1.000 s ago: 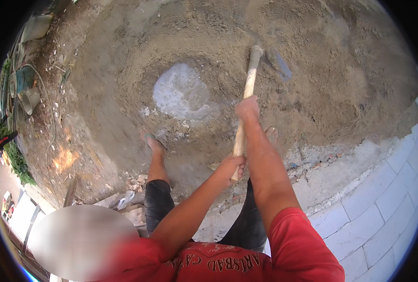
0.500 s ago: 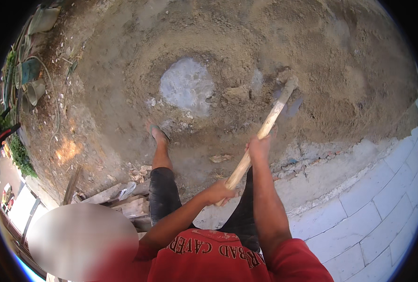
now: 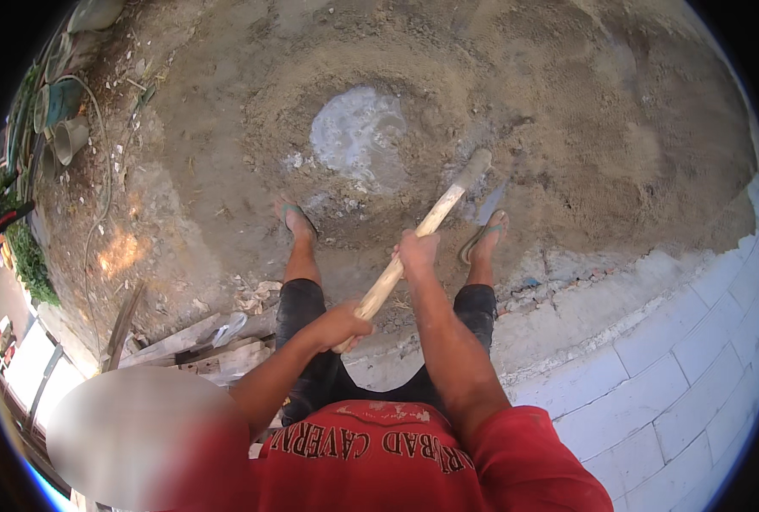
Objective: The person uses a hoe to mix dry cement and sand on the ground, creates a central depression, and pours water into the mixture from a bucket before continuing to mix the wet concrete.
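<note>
The right hand (image 3: 417, 253) is wrapped tight around the middle of a pale wooden handle (image 3: 422, 232), and the left hand (image 3: 343, 324) is clenched on its lower end, near centre frame. The handle slants up and right to a metal blade (image 3: 492, 203) that lies low in the sand, just beside the right foot (image 3: 483, 237) in its sandal. The step in hand looks like dragging sand into the mix — the blade sits at the near rim of a ring of sand (image 3: 567, 154) around a grey-white patch of cement (image 3: 358, 136) in the upper centre. The next pull, I judge, calls for keeping the blade off the toes, since blade and foot are nearly touching. A white block wall (image 3: 686, 384) hems in the lower right; planks (image 3: 191, 346) and buckets (image 3: 63, 119) crowd the left — open ground lies toward the top.
</note>
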{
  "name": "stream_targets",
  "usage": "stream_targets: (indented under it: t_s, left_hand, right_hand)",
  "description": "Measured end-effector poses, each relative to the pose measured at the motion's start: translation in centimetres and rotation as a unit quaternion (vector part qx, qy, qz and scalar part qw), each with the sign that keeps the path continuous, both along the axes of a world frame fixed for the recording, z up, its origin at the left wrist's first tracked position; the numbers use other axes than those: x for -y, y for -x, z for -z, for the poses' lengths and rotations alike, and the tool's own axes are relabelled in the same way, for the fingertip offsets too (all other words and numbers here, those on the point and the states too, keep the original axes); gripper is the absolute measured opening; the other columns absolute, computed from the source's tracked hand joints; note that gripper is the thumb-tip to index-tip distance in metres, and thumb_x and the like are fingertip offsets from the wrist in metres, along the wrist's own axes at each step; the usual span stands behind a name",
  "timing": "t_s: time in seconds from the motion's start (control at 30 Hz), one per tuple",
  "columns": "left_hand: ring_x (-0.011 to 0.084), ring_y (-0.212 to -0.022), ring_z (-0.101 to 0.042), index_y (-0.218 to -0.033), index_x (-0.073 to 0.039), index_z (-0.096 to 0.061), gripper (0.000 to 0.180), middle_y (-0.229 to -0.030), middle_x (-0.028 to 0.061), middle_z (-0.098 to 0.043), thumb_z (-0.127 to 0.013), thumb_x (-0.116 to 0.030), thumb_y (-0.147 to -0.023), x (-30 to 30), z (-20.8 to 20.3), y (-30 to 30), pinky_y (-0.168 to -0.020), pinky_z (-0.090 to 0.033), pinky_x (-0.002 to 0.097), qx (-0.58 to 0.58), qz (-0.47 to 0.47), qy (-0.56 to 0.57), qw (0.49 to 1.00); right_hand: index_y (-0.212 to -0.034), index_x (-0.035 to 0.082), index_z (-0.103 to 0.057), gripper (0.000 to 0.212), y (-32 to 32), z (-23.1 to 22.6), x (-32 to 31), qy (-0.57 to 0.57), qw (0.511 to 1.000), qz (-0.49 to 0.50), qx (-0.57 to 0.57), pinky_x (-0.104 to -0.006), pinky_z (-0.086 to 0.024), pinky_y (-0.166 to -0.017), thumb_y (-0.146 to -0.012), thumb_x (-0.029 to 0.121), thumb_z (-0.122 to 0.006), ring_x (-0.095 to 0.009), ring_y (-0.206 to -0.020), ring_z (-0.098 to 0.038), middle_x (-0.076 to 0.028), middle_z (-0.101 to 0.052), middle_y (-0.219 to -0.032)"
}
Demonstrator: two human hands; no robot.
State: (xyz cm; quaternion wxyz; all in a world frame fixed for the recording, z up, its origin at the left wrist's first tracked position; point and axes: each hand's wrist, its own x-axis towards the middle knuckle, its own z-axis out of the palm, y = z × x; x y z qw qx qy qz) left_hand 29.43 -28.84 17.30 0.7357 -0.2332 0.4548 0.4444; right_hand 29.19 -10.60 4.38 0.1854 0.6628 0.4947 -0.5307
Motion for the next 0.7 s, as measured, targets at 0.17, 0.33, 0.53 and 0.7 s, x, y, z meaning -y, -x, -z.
stream_targets:
  t_s: [0.17,0.33,0.53,0.7]
  left_hand:
    - [0.013,-0.046,-0.054,-0.094,-0.001,-0.054,0.026,-0.062,0.0031,-0.054,-0.069,-0.014,-0.078,1.4,-7.5,-2.6,-0.04,-0.044,0.0304,0.0,0.101,0.002,0.995]
    - [0.0121,-0.044,-0.051,-0.096,-0.003,-0.054,0.026,-0.061,0.0014,-0.054,-0.071,-0.014,-0.08,-12.0,4.8,-10.8,-0.039,-0.041,0.0298,0.038,-0.066,-0.094,0.993]
    - [0.0118,-0.045,-0.049,-0.091,-0.006,-0.049,0.025,-0.06,0.0009,-0.051,-0.071,-0.014,-0.081,-23.2,11.6,-10.3,-0.041,-0.04,0.0283,0.08,-0.129,-0.074,0.986]
    - [0.0108,-0.046,-0.049,-0.091,-0.006,-0.05,0.02,-0.063,0.0003,-0.052,-0.066,-0.014,-0.082,-12.8,10.9,-6.6,-0.04,-0.04,0.0276,0.032,-0.036,0.02,0.999]
  right_hand:
    - [-0.111,-0.001,-0.034,0.035,-5.0,-7.7,1.6,0.036,0.994,0.091,-0.049,-0.0337,-0.048,-0.041,-0.088,0.008,-0.058,-0.019,-0.054,-0.055,-0.011,-0.051,-0.072]
    - [-0.096,-0.01,-0.046,0.023,-9.3,3.2,-13.8,-0.059,0.996,-0.066,-0.004,-0.036,-0.048,-0.042,-0.086,0.009,-0.056,-0.023,-0.048,-0.059,-0.013,-0.056,-0.063]
    - [-0.089,-0.015,-0.056,0.03,-10.1,14.5,-25.6,-0.156,0.963,-0.197,0.095,-0.0419,-0.05,-0.047,-0.083,0.014,-0.058,-0.03,-0.053,-0.064,-0.019,-0.062,-0.065]
    - [-0.091,-0.016,-0.057,0.027,-8.0,15.8,-13.3,-0.071,0.983,-0.142,0.096,-0.0409,-0.05,-0.048,-0.085,0.011,-0.057,-0.028,-0.053,-0.062,-0.018,-0.061,-0.067]
